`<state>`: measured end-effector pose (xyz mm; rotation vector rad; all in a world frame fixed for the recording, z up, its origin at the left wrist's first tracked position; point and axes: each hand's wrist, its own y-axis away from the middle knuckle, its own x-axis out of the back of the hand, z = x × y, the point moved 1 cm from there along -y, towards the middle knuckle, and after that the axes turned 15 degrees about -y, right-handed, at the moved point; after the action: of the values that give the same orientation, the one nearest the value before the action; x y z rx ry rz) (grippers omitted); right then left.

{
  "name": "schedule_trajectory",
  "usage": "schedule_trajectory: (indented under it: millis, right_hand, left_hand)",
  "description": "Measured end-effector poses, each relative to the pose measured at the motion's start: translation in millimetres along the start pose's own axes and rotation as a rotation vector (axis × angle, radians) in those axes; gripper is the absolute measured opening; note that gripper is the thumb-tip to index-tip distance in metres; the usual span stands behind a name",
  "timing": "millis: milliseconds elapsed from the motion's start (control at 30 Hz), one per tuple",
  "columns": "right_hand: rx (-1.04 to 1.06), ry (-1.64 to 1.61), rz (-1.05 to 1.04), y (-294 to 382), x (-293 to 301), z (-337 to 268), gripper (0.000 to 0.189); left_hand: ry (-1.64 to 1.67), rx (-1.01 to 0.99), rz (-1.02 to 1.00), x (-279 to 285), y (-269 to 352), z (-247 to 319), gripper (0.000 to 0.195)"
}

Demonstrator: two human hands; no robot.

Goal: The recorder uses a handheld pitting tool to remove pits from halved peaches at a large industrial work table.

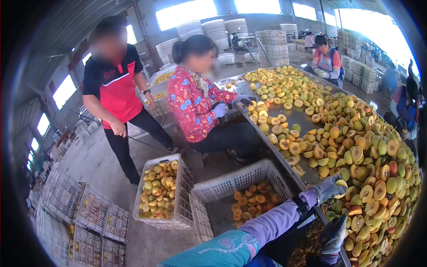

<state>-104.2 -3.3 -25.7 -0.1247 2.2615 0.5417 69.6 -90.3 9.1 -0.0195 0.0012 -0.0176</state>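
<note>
My left hand (330,189), in a grey glove below a purple sleeve cover, grips a halved peach (340,189) over the near edge of a metal sorting table (305,120). Lower down, my right hand (333,235), in a dark and pale glove, is at the table edge beside the fruit. Shadow hides part of it, and whether it holds anything cannot be told. A large heap of halved peaches (357,153) covers the right side of the table, many with cut faces showing. Below my left arm, a plastic crate (220,182) holds peach halves (255,202) at one end.
A crate full of peaches (160,190) stands on the floor beyond. Stacked crates (90,213) are at lower left. A seated co-worker (200,100) handles fruit at the table; another person (115,83) stands behind with a thin rod. Peach scraps (305,245) lie below the edge.
</note>
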Motion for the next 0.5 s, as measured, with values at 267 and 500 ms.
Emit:
schedule_trajectory:
  millis: [267,500]
  right_hand:
    - [-0.161,0.031,0.076,-29.1,-2.0,22.6,0.035]
    - [0.398,0.896,-0.366,-1.9,0.9,17.9,0.048]
  left_hand:
    - [0.756,0.086,-0.035,48.4,132.5,0.9,0.037]
    - [0.481,0.072,-0.024,26.8,154.4,16.2,0.029]
